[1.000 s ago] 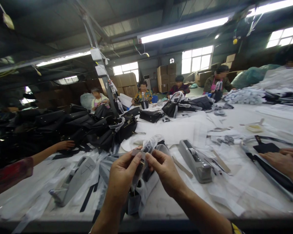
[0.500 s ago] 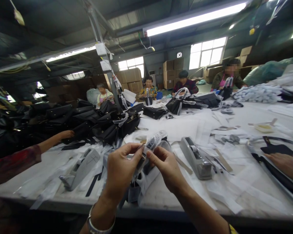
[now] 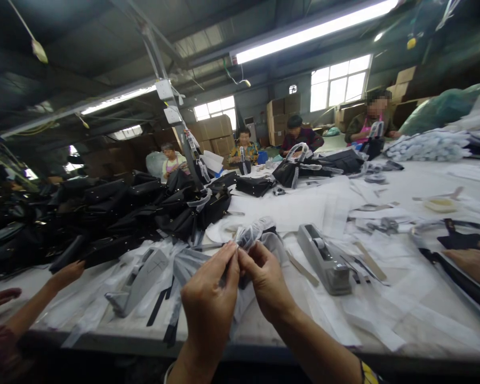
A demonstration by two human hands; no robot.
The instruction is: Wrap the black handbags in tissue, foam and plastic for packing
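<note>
Both hands meet at the middle of the near table edge. My left hand (image 3: 210, 293) pinches with thumb and fingers at the near end of a strap wrapped in clear plastic (image 3: 255, 230). Tips of my right hand (image 3: 270, 282) close on the same strap, right against the left fingertips. The strap's wrapped end shows beyond the fingers; the pinched part is hidden. Crumpled whitish wrapping (image 3: 280, 248) lies just behind and right of it. A grey tape dispenser (image 3: 324, 261) stands right of my hands, and another grey dispenser (image 3: 142, 282) is to the left.
Black bags (image 3: 152, 208) are heaped at the left and back. A co-worker's hand (image 3: 68, 274) reaches in from the left; another co-worker's hand (image 3: 472, 264) rests on a black bag piece at right. Plastic scraps and dark strips cover the white table (image 3: 436, 186). Several people work across it.
My left hand has turned and closed in, now covering more of the strap and touching my right fingertips. The left co-worker's hand has moved toward the near left, with a second hand visible.
</note>
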